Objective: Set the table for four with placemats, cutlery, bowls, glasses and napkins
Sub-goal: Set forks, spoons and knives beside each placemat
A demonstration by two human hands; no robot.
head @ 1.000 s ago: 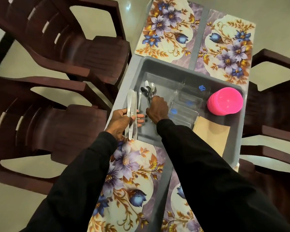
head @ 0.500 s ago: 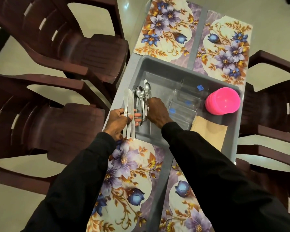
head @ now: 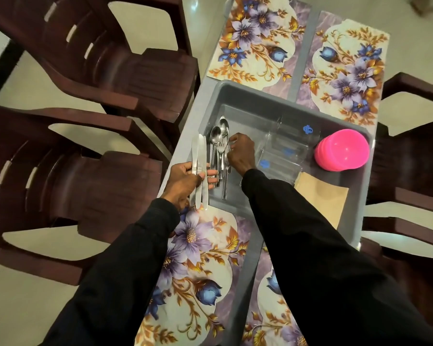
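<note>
A grey tub (head: 280,96) sits mid-table. My left hand (head: 185,181) grips three knives (head: 199,171) over the tub's left rim, its fingers also against spoon handles. My right hand (head: 240,153), fingers curled, pinches at the bunch of spoons and forks (head: 219,143) inside the tub's left end. Clear glasses (head: 285,146) lie in the tub's middle, stacked pink bowls (head: 341,149) sit at its right, and tan napkins (head: 321,196) lie at its near right. Floral placemats lie at far left (head: 255,38), far right (head: 348,66), near left (head: 198,270) and near right (head: 268,308).
Dark brown plastic chairs stand close to the table: two on the left (head: 85,58) (head: 48,183), and others on the right (head: 415,146). The narrow table's left edge (head: 185,136) runs beside my left hand. Pale floor tiles surround it.
My right hand has shifted along the spoons and forks, gathering them beside my left hand. The knives stay in my left hand. The view has tipped slightly.
</note>
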